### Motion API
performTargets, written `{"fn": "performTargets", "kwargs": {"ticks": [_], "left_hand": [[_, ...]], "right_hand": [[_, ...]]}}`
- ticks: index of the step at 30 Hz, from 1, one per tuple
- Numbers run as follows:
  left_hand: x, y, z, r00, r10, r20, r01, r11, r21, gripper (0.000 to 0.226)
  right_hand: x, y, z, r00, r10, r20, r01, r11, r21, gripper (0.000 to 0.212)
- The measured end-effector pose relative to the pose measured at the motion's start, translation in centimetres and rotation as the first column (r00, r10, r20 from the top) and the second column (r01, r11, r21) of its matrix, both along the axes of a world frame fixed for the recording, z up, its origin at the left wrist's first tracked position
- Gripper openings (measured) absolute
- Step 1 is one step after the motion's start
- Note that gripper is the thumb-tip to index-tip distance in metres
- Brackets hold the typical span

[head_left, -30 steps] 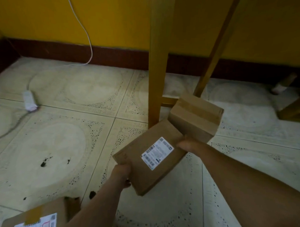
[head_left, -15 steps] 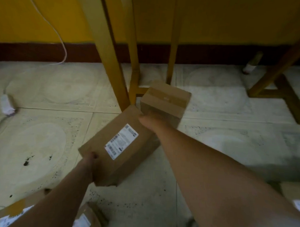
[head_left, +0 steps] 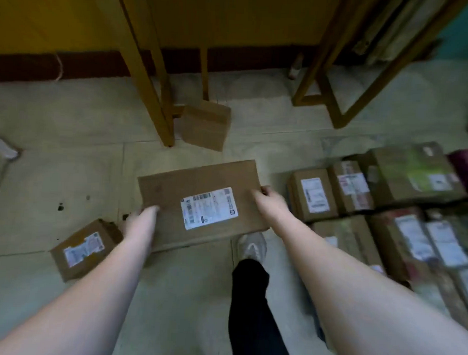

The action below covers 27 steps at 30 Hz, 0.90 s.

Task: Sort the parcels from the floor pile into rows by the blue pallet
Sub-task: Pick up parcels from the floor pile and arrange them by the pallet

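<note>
Flat cardboard parcel [head_left: 200, 202] carried label-up, clear of the floor: left hand [head_left: 139, 222] gripping its near-left corner, right hand [head_left: 270, 202] clasping the right edge. Probably bound for the parcel rows [head_left: 385, 209] just beyond the right fingers.

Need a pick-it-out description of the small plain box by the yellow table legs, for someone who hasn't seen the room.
Start at the yellow table legs near the wall's dark skirting. Right beside the nearest leg, on the floor, stands a small box. Unlike the held parcel and the parcels in the rows to the right, it shows no white label, only plain cardboard with a tape strip.
</note>
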<state>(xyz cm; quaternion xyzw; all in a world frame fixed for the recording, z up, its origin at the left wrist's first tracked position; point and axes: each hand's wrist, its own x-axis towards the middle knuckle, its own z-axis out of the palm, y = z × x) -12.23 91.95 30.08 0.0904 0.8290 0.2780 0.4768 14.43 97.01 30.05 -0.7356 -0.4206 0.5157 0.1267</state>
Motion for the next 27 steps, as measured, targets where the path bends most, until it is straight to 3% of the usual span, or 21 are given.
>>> {"fn": "performTargets", "kwargs": {"ticks": [4,8,13,17,20,23,27], "left_hand": [[7.1,-4.4,8.2,0.967,-0.232,-0.103,0.241,0.968,0.077,0.044],[13.9,-7.3,11.8,0.925,-0.364,-0.110,0.378,0.911,0.162,0.011],[24.0,-11.6,12.2,0.884,-0.467,0.010,0.454,0.865,0.214,0.018],[34.1,-14.9,11.7,0.834,-0.550,0.034,0.535,0.823,0.189,0.036],[43.1,-16.9,12.8,0.802,-0.596,0.042,0.579,0.793,0.187,0.027],[52.1,-17.7,14.8,0.755,-0.649,0.092,0.625,0.756,0.194,0.018],[61.7,-17.7,17.0,0.702,-0.696,0.152,0.667,0.717,0.204,0.021]], "right_hand": [[8.2,-7.8,6.8,0.993,-0.099,0.062,0.099,0.995,0.000,0.042],[15.0,-12.7,9.5,0.975,-0.212,0.070,0.211,0.977,0.014,0.040],[26.4,-19.2,10.5,0.943,-0.326,0.063,0.325,0.945,0.027,0.032],[36.8,-24.6,10.8,0.915,-0.400,0.050,0.399,0.917,0.032,0.036],[45.8,-28.2,12.1,0.899,-0.436,0.033,0.436,0.900,0.010,0.046],[55.0,-30.8,13.9,0.861,-0.508,-0.012,0.508,0.861,0.004,0.041],[64.3,-32.0,16.1,0.827,-0.562,-0.001,0.562,0.827,0.011,0.050]]}}
